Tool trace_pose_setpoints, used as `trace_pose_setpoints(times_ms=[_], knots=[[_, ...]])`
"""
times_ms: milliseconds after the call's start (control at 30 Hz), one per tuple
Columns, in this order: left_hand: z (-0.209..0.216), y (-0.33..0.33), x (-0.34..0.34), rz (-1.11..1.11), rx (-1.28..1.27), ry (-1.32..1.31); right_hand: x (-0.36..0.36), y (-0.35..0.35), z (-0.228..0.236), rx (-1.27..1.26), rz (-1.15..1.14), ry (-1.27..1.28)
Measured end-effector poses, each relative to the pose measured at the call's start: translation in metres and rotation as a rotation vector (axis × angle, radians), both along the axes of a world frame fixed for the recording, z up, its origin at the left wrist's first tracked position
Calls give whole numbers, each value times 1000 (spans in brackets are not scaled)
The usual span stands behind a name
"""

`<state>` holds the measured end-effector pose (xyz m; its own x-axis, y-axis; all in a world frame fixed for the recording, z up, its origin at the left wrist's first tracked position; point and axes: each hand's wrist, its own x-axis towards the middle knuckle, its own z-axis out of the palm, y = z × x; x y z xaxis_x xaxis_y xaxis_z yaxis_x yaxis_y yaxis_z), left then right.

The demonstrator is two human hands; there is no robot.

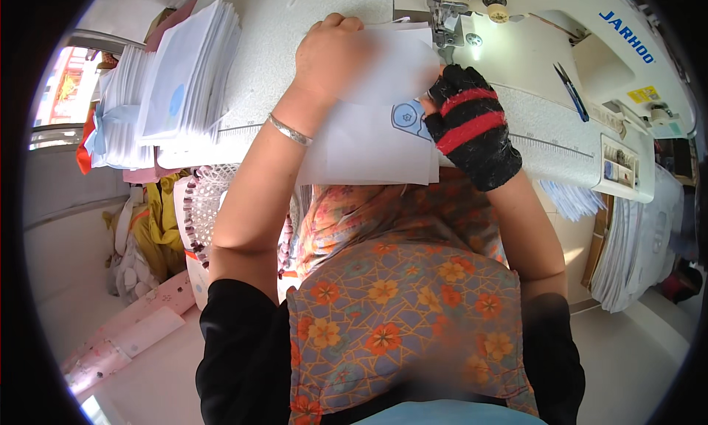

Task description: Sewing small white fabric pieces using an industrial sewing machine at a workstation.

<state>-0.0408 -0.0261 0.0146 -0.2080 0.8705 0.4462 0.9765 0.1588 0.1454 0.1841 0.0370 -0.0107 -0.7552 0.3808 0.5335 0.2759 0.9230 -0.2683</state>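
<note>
Sheets of white material [361, 156] are being held flat on a pale table [269, 26], just left of and nearer than the needle assembly [445, 26] of a sewing machine [597, 37]. A blue printed motif [407, 116] is being shown near their right edge, and their near edge is being carried past the table, over a floral apron [391, 336].

The far-left part is being covered by the left hand [335, 60], its fingers being bent; a silver bangle [290, 130] is being worn at the wrist. Whether anything is being pinched there cannot be told, as the thumb side is being obscured by a blurred patch. The right edge is being touched by the right hand [472, 119], on which a black-and-red fingerless glove [490, 156] is being worn; whether its fingertips are being clamped on the material cannot be told either.

Snips [581, 110] are lying on the right. Stacked white pieces [195, 67] are being supported at the table's left, and another pile [627, 255] is being kept below, on the right.
</note>
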Motion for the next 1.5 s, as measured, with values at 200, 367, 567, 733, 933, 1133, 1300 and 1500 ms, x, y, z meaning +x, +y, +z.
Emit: trace_pose_setpoints(times_ms=[200, 367, 567, 733, 933, 1133, 1300, 1500], knots=[[-9, 5, -9, 43, -20, -231, -1, -4, 6, 36, 47, 31], [-11, 5, -6, 39, 2, -301, -7, 1, 1, -68, -23, 43], [-9, 6, -3, 30, 35, -255, -14, 1, 3, -87, -96, 36], [-11, 6, -5, 25, 56, -217, -12, 1, 2, -5, -73, 61], [-10, 6, -4, 26, 14, -239, -10, 0, 0, -73, -126, 50], [-10, 10, 10, -316, 198, 96, -10, -2, -1, -59, -73, 85], [-16, 4, 44, -399, 165, -23, -2, 1, -9, -30, -8, 152], [-5, -3, 42, -492, 32, -322, 6, 2, 3, -186, 53, 145]])
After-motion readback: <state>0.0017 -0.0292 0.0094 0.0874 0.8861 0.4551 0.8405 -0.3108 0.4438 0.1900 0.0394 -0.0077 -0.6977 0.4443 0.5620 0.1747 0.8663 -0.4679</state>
